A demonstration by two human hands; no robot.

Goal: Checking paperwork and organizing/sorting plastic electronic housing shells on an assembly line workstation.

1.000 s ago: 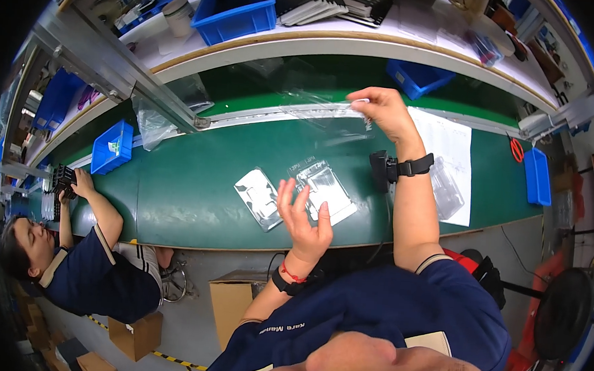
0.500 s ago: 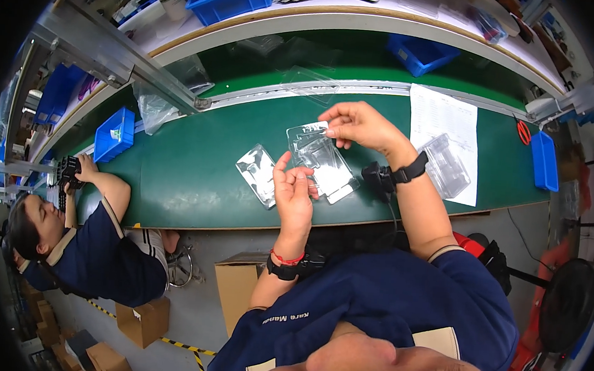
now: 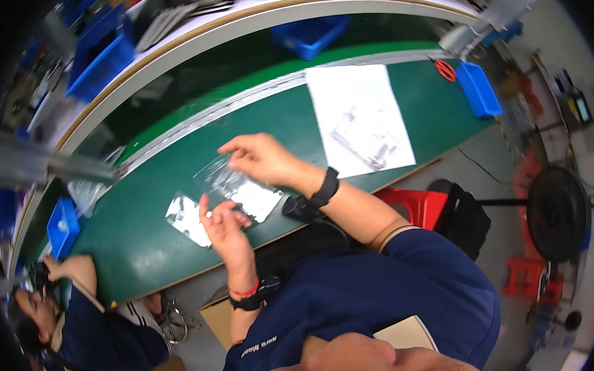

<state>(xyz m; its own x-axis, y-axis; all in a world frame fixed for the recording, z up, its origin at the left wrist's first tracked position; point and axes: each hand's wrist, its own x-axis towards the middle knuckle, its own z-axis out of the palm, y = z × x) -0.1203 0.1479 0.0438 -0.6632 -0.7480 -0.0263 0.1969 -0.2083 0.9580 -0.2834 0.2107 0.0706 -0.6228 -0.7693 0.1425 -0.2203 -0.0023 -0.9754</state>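
A clear plastic blister pack [image 3: 263, 198] lies tilted between my hands over the green bench, blurred by motion. My right hand [image 3: 261, 161] has thumb and fingers pinched at its far corner. My left hand [image 3: 228, 234] is palm up at its near-left side, index finger stretched out and the others loosely bent; whether it touches the pack is hard to see. A second clear blister pack [image 3: 183, 213] rests on the bench just left of my left hand. Another clear blister pack [image 3: 367, 139] lies on a white paper sheet [image 3: 342, 85] to the right.
Orange-handled scissors [image 3: 445, 70] and a blue bin [image 3: 479, 89] sit at the bench's right end. Another blue bin [image 3: 309, 36] stands under the shelf edge [image 3: 268, 8]. At the far left, a co-worker [image 3: 104, 330] sits near a blue bin [image 3: 64, 228]. A red stool [image 3: 406, 205] is beside me.
The whole view has swung to the right, showing more floor and the fan there. Both hands stay around the same blister pack, which keeps its place beside the second one.
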